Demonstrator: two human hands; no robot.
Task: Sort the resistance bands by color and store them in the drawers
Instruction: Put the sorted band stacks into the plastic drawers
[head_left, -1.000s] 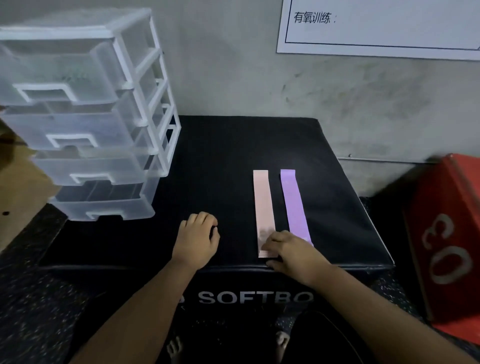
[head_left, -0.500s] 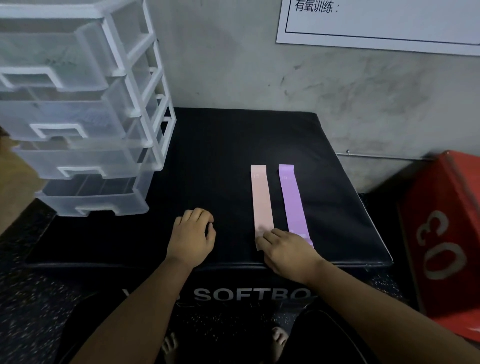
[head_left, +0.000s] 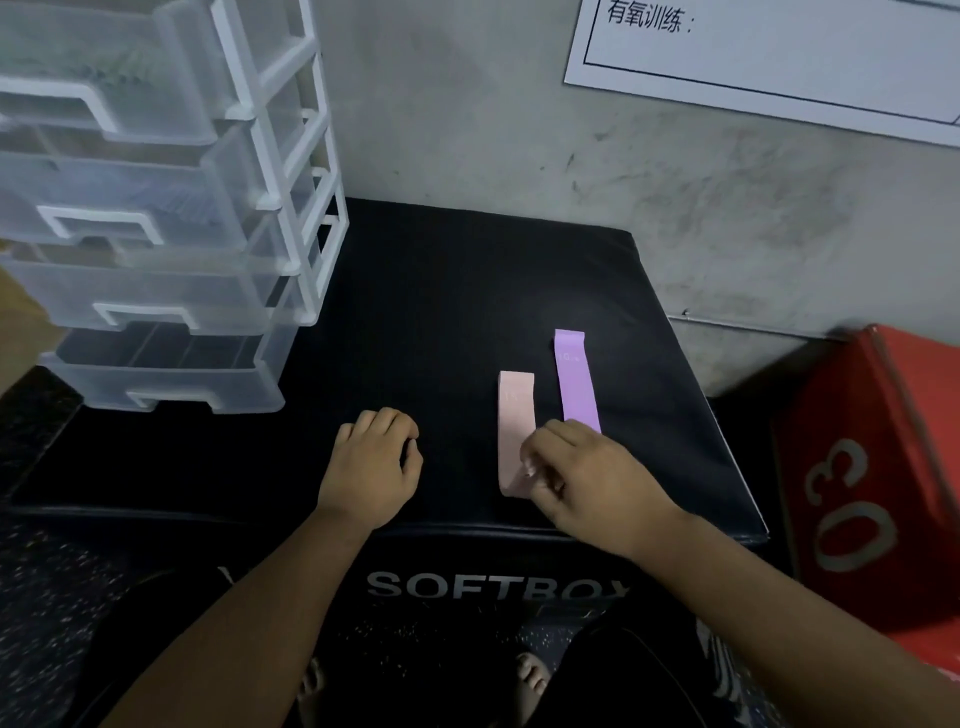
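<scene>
**Examiner:** Which step is judged to be in hand?

**Inspector:** Pickup of the first band. The pink band (head_left: 516, 431) is pinched at its near end by the curled fingers of the right hand (head_left: 587, 478); the rest of it is seen lying flat on the black soft box (head_left: 467, 270). The left hand (head_left: 371, 467) is rested on the box, loosely curled, with nothing held. The drawers of the clear drawer unit (head_left: 156, 234), stood at the left of the box, appear to be pushed in.

**Examiner:** And what is called for next?

**Inspector:** A lift of the pink band clear of the purple band (head_left: 575, 384), and a drawer to be pulled out, probably by the free left hand.

**Examiner:** How are the bands laid?

**Inspector:** Side by side, just apart, pink on the left. Each long axis is run from the near edge towards the wall, the purple one leaned slightly left at its far end. The far end of the pink band is set nearer the person
</scene>
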